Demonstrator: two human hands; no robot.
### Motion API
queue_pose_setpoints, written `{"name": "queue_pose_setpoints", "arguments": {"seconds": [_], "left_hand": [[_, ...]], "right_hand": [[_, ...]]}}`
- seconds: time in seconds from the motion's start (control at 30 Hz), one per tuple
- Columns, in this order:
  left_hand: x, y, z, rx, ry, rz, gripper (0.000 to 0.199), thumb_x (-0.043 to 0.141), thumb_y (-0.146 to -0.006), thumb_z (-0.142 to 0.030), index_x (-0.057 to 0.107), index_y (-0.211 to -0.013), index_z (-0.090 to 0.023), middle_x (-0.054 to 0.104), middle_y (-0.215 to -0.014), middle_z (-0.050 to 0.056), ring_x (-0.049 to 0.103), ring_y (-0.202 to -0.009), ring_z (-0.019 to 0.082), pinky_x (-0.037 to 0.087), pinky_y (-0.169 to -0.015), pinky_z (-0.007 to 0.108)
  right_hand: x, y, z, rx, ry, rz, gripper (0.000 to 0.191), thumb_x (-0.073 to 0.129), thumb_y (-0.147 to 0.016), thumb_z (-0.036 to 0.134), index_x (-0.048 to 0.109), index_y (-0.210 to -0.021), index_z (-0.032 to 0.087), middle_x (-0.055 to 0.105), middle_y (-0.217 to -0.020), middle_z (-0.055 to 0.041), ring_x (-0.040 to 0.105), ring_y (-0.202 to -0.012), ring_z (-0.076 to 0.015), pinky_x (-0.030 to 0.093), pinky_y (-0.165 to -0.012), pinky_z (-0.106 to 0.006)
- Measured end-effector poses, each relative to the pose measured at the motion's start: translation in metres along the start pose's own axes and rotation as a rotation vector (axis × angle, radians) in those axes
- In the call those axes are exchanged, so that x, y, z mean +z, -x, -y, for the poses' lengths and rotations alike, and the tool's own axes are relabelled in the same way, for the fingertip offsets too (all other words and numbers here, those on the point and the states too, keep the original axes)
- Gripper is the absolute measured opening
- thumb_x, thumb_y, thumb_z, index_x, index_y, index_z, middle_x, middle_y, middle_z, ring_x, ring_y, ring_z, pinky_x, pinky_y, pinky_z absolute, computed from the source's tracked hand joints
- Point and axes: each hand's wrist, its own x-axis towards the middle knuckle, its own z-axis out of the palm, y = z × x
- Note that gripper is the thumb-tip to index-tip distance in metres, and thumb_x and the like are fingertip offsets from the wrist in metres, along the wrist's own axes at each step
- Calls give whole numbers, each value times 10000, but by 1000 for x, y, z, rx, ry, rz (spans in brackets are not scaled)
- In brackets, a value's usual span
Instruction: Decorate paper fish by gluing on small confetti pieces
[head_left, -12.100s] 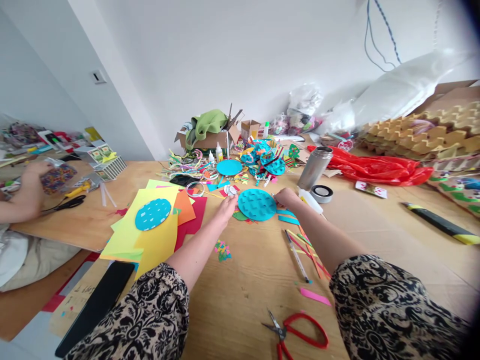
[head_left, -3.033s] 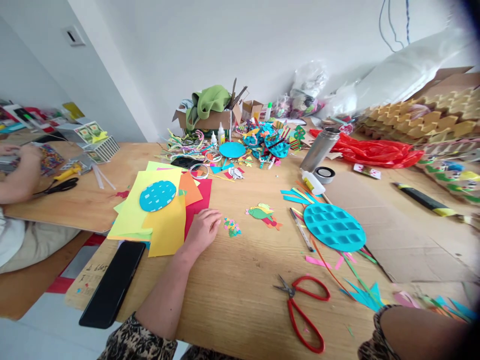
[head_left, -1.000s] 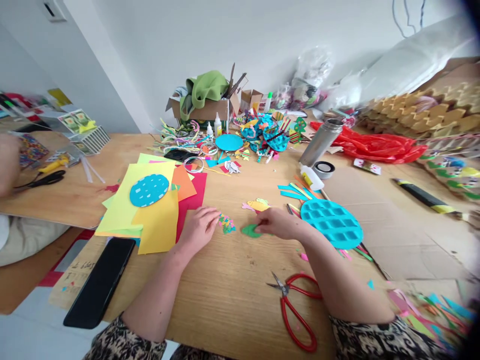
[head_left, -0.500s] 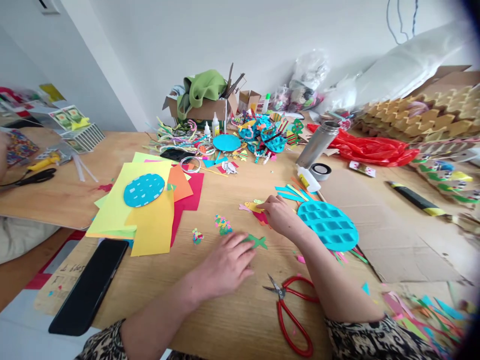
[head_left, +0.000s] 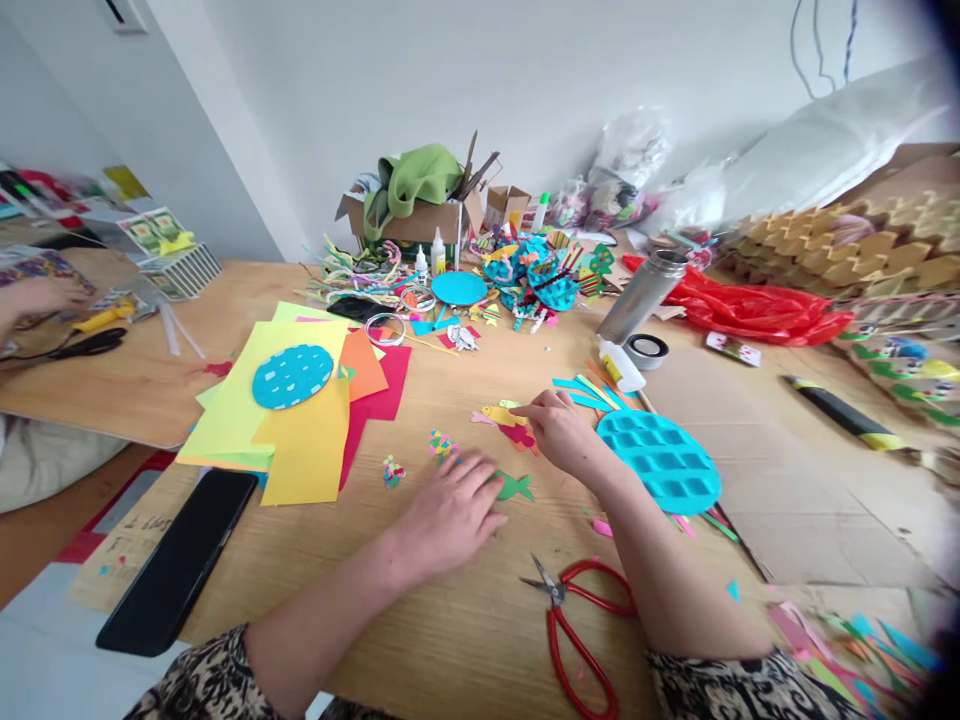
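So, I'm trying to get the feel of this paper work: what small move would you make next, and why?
Probably slide the yellow fish off the red fish with the right hand: the yellow one overlaps the red, and that hand's index finger seems to touch it. The left hand partly covers the green fish.

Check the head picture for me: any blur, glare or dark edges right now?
In the head view, light is soft and even, with mild sheen on the metal bottle; the scissors look fairly crisp, the left hand slightly smeared, the egg trays soft; black shading covers the far right edge.
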Motion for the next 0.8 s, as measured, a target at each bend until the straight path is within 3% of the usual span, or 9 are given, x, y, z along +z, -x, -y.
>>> {"name": "queue_pose_setpoints", "arguments": {"seconds": [0.3,0.6,0.8], "left_hand": [[9,-42,27,-220,-130,42,407,505,-941,-326,558,-1272,-95,529,-1384,200,417,-1354,338,335,-1094,549],[6,-40,20,-256,-134,24,360,551,-920,-307,585,-1231,-130,593,-1297,160,401,-1351,354,343,-1090,549],[6,-38,17,-265,-161,37,383,543,-923,-323,577,-1239,-109,583,-1305,165,409,-1335,358,340,-1094,537]], "right_hand": [[3,0,-4,-4,41,92,444,453,-865,67,698,-1200,225,614,-960,-128,499,-897,-237,373,-822,-311],[7,0,4,27,154,38,544,422,-856,43,569,-1355,205,569,-1004,-157,479,-931,-268,367,-835,-336],[0,-1,0,-17,65,104,468,431,-838,24,727,-1137,230,578,-934,-122,468,-908,-234,361,-819,-294]]}}
